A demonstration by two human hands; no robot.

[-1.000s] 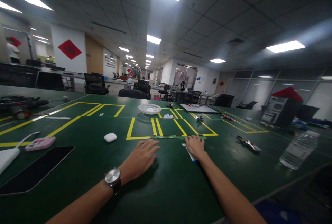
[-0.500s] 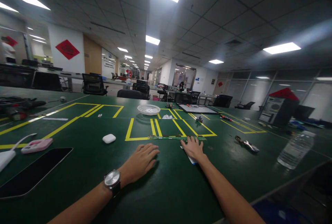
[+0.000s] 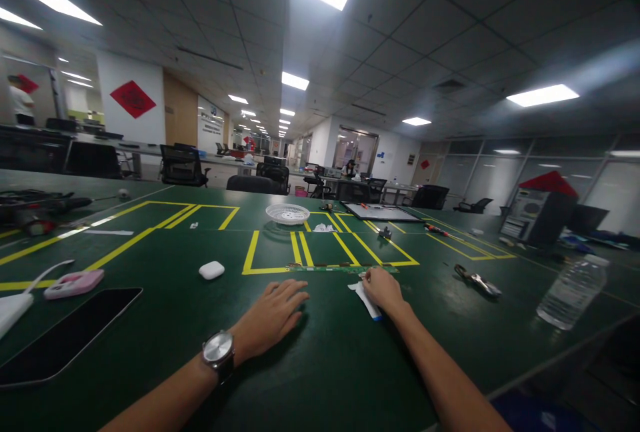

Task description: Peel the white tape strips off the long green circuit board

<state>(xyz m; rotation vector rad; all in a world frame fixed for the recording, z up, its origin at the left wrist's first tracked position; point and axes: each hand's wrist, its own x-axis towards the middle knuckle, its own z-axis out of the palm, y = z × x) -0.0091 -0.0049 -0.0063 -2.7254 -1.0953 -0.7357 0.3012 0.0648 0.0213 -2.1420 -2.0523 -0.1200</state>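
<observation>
My left hand [image 3: 273,315], with a watch [image 3: 219,348] on its wrist, rests over the green table with its fingers stretched out and nothing in them. My right hand [image 3: 384,291] is closed, its fingertips curled in at the near side of a long, thin green circuit board strip [image 3: 327,269]. What those fingers hold, if anything, is too small to make out. Just left of this hand lies a narrow white packet [image 3: 367,303] with a blue end. The strip runs along the near yellow tape line, partly behind my right hand.
A white plastic basket [image 3: 287,214] stands farther back, with crumpled paper [image 3: 324,228] beside it. To the left lie a white earbud case [image 3: 211,270], a pink gadget [image 3: 74,284] and a black phone [image 3: 70,335]. On the right are a metal tool [image 3: 477,281] and a water bottle [image 3: 573,292].
My right hand has gone from lying spread over the strip and packet to closed fingers, shifting slightly right. More of the white packet now shows. The left hand has hardly moved.
</observation>
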